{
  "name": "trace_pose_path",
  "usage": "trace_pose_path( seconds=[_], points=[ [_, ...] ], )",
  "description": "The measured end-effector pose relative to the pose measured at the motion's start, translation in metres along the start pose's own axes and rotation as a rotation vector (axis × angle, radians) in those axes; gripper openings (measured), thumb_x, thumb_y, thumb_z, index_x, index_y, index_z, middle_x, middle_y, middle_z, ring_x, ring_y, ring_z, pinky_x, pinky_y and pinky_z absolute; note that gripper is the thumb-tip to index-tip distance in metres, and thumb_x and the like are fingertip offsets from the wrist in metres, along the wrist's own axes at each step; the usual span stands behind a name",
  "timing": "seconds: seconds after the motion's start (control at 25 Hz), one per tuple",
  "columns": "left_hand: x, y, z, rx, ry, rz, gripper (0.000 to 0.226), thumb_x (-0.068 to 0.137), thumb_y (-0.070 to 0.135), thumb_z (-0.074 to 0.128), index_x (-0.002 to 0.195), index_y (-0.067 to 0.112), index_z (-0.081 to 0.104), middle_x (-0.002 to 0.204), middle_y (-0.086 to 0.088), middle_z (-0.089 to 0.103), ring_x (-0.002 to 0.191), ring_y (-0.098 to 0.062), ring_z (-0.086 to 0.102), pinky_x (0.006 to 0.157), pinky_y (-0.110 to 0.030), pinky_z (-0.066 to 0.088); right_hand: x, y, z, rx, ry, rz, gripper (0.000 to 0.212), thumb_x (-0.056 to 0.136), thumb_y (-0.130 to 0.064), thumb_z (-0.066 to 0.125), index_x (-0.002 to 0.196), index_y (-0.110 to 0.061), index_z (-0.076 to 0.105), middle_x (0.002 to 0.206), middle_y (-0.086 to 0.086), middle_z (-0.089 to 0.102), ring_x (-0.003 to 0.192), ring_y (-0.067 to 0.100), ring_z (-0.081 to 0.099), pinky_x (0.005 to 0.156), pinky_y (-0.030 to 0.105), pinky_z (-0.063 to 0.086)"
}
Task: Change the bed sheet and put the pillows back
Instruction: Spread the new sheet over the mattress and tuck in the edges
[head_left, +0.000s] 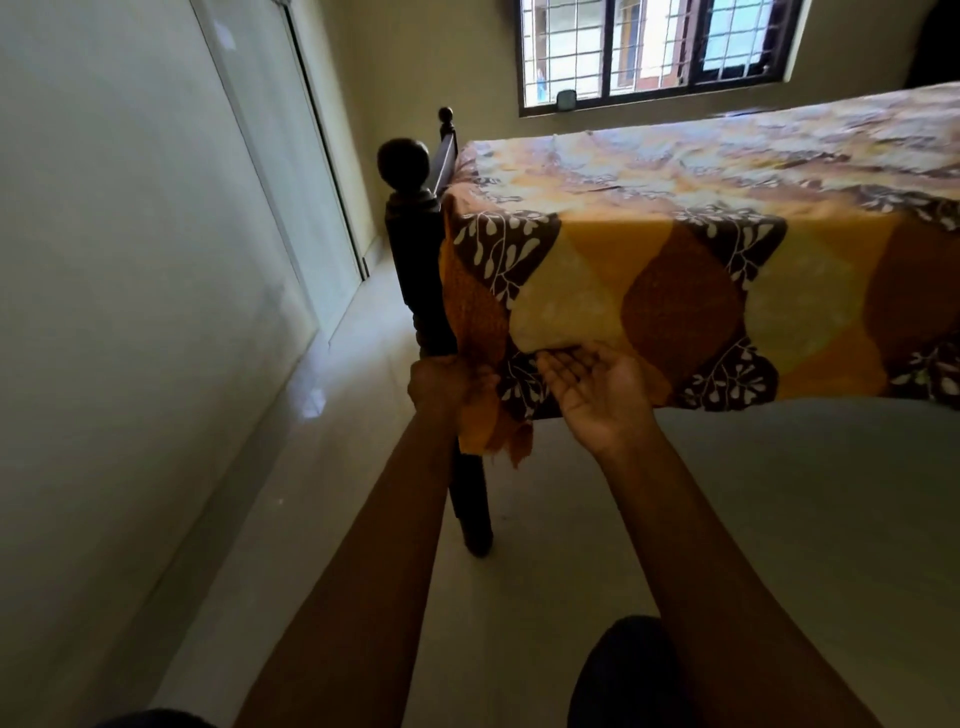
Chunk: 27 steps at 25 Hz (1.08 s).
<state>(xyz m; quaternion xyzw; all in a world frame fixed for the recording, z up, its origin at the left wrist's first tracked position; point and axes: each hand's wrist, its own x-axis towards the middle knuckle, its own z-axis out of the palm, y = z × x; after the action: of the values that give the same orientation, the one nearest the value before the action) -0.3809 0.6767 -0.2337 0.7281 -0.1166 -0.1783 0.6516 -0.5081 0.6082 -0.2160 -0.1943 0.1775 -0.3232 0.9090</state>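
Observation:
An orange, yellow and brown leaf-patterned bed sheet (675, 291) covers the bed and hangs over its near side. At the bed's near left corner, my left hand (447, 387) grips the bunched corner of the sheet, whose end dangles below my fist beside the dark wooden bedpost (415, 249). My right hand (597, 389) is palm up with straight fingers, touching the lower edge of the hanging sheet just right of the corner. No pillows are in view.
A pale wall with a closed white door (291, 171) runs along the left, leaving a narrow strip of light tiled floor (332, 467) beside the bed. A barred window (654, 47) is at the back. My dark-clothed knee (623, 670) shows at the bottom.

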Motion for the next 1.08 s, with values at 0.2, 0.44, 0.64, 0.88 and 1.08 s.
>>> trace_pose_path(
  seconds=[0.2, 0.44, 0.64, 0.88, 1.08],
  points=[
    [-0.004, 0.009, 0.013, -0.86, -0.309, -0.254, 0.041, 0.099, 0.009, 0.033, 0.138, -0.004, 0.036, 0.131, -0.02, 0.05, 0.124, -0.033, 0.048, 0.102, -0.041, 0.039, 0.002, -0.009, 0.007, -0.013, -0.032, -0.004, 0.038, 0.097, -0.018, 0.041, 0.128, 0.003, 0.044, 0.136, 0.02, 0.045, 0.125, 0.03, 0.046, 0.105, 0.036, 0.037],
    [-0.004, -0.054, -0.001, -0.588, -0.196, -0.135, 0.026, 0.097, 0.008, 0.045, 0.118, -0.002, 0.055, 0.091, -0.012, 0.063, 0.079, -0.023, 0.061, 0.082, -0.035, 0.05, 0.003, 0.01, -0.026, 0.037, -0.062, 0.023, 0.043, 0.099, -0.028, 0.038, 0.13, 0.001, 0.042, 0.135, 0.019, 0.045, 0.116, 0.028, 0.05, 0.097, 0.034, 0.041],
    [-0.015, -0.076, -0.012, -0.139, 0.048, -0.138, 0.036, 0.091, 0.01, 0.056, 0.126, 0.002, 0.053, 0.108, -0.015, 0.061, 0.088, -0.023, 0.056, 0.075, -0.029, 0.047, 0.009, 0.011, -0.034, 0.048, -0.086, 0.03, 0.044, 0.099, -0.031, 0.036, 0.129, 0.001, 0.043, 0.125, 0.018, 0.05, 0.107, 0.027, 0.054, 0.098, 0.035, 0.042],
    [-0.01, -0.063, 0.013, -0.328, 0.074, -0.357, 0.01, 0.086, 0.013, 0.065, 0.082, 0.004, 0.061, 0.079, -0.008, 0.059, 0.069, -0.019, 0.053, 0.071, -0.031, 0.049, 0.01, 0.013, -0.037, 0.089, -0.103, 0.023, 0.049, 0.099, -0.032, 0.036, 0.135, 0.002, 0.039, 0.133, 0.02, 0.047, 0.108, 0.027, 0.055, 0.098, 0.036, 0.042],
    [-0.03, -0.038, 0.01, -0.958, -0.056, -0.337, 0.026, 0.099, 0.017, 0.04, 0.109, -0.003, 0.054, 0.132, -0.021, 0.05, 0.125, -0.034, 0.048, 0.091, -0.042, 0.041, 0.011, 0.015, -0.037, 0.087, -0.086, 0.023, 0.053, 0.099, -0.032, 0.035, 0.139, 0.003, 0.034, 0.141, 0.02, 0.042, 0.126, 0.03, 0.046, 0.103, 0.037, 0.039]
  ],
)
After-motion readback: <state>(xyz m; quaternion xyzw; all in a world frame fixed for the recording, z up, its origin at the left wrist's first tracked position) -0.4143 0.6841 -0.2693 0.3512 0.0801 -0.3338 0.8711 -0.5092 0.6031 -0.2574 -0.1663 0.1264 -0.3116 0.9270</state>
